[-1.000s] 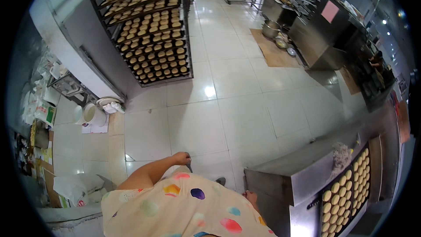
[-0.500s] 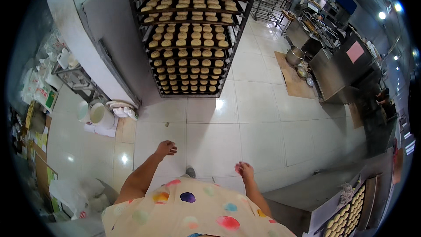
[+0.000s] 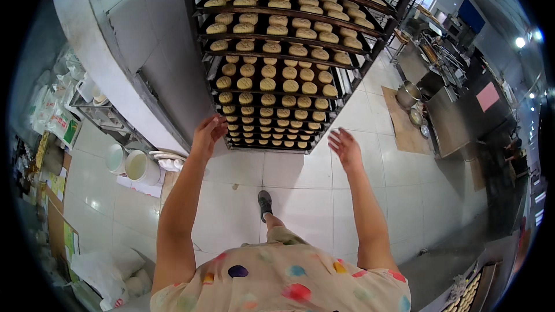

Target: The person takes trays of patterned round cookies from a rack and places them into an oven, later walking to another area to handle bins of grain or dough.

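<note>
Closest to me is my patterned shirt (image 3: 295, 271), and ahead of it my shoe (image 3: 265, 203) on the pale tiled floor (image 3: 298, 205). Both my arms stretch forward, one on each side of that foot.

My right hand (image 3: 347, 148) is out in the air with its fingers spread and nothing between them. A strip of floor shows between it and the rack's right front post, so it is apart from the metal. My left hand (image 3: 208, 135) has loosely bent fingers, also empty. It overlaps the lower left corner of the rack in my view; whether skin meets metal there I cannot tell, but of the two this hand looks the nearer.

The tall rack (image 3: 396, 11) stands straight ahead of my fingers, between and beyond my hands. Its long axis is upright, and its dark trays (image 3: 289, 13) run crosswise, left to right, their front edges facing me. Rows of round pastries (image 3: 267, 84) sit on them. The left hand lines up with the left post; the right lies outside the right one.

Farther off to the right, a metal pot (image 3: 409, 95) stands on brown cardboard (image 3: 399, 130).
</note>
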Available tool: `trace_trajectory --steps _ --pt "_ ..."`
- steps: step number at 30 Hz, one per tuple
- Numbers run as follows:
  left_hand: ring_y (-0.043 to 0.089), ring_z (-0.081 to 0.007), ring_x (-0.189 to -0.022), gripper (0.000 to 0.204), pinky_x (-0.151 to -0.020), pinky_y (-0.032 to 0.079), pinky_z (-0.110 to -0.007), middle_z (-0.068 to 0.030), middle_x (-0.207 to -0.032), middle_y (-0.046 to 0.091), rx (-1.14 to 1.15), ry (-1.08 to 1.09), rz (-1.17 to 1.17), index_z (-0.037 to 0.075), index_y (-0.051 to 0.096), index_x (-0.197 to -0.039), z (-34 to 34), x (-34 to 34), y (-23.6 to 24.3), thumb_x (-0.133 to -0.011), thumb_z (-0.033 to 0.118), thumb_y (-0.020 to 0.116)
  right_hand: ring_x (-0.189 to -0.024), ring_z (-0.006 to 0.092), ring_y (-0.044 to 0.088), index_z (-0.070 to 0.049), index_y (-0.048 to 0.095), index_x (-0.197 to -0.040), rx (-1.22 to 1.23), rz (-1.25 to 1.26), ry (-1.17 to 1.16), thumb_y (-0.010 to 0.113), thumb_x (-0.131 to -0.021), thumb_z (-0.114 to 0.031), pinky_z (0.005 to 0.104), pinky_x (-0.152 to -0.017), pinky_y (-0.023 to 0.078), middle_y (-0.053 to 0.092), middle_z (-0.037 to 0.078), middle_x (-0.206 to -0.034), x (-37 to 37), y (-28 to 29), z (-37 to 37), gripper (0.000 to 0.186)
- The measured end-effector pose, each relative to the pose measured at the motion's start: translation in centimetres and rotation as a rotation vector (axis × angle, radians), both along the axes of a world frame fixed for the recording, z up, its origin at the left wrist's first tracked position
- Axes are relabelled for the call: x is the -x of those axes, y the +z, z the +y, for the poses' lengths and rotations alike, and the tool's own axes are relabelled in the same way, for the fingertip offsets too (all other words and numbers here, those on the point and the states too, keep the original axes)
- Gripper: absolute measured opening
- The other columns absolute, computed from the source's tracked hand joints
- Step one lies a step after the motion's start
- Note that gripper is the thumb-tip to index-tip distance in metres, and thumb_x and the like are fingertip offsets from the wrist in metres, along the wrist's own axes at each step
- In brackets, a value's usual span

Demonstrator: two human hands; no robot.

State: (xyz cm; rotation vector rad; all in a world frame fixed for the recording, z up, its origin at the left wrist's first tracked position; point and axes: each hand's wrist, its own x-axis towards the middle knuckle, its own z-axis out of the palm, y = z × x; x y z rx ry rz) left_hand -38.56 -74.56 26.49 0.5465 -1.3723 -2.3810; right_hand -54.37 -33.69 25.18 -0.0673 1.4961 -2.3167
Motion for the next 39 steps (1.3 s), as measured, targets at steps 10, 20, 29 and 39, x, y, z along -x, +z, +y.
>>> trace_trajectory --steps 10,20,29,39 --pt "0.060 -0.0288 -0.100 0.024 -0.097 0.045 -0.041 -0.0122 -0.102 0.063 -0.462 -0.164 0.319 0.000 0.056 -0.103 -11.4 19.5 1.6 -0.089 0.019 0.061 -0.110 0.0267 0.053 -0.002 0.054 -0.107 0.513 -0.127 0.001 0.066 -0.082 -0.014 0.0377 -0.101 0.042 0.060 0.012 -0.109 21.2 5.2 -13.5 0.030" --pt "0.055 -0.0351 -0.102 0.010 -0.099 0.044 -0.048 -0.0127 -0.100 0.058 -0.628 -0.023 0.242 0.005 0.056 -0.091 -10.8 24.9 2.5 -0.090 0.015 0.054 -0.097 0.0243 0.056 -0.008 0.057 -0.104 0.546 -0.129 -0.173 0.065 -0.071 -0.010 0.0343 -0.080 0.049 0.061 0.006 -0.106 25.6 4.1 -15.8 0.033" --pt "0.044 -0.0328 -0.123 0.059 -0.102 0.037 -0.053 -0.0095 -0.134 0.046 -0.536 -0.128 0.288 0.008 0.043 -0.132 -5.6 8.9 4.7 -0.087 0.046 0.053 -0.104 0.0251 0.055 -0.007 0.053 -0.113 0.391 -0.133 -0.298 0.059 -0.070 -0.010 0.0369 -0.091 0.045 0.059 0.008 -0.112 11.4 7.8 -9.4 0.044" --pt "0.055 -0.0317 -0.107 0.060 -0.094 0.044 -0.042 -0.0155 -0.120 0.056 -0.456 -0.270 0.194 0.003 0.050 -0.124 -5.5 1.5 7.1 -0.075 0.038 0.054 -0.088 0.0193 0.058 -0.008 0.057 -0.102 0.318 -0.199 -0.521 0.059 -0.066 -0.013 0.0333 -0.076 0.046 0.063 0.003 -0.101 -7.8 4.3 -3.0 0.036"
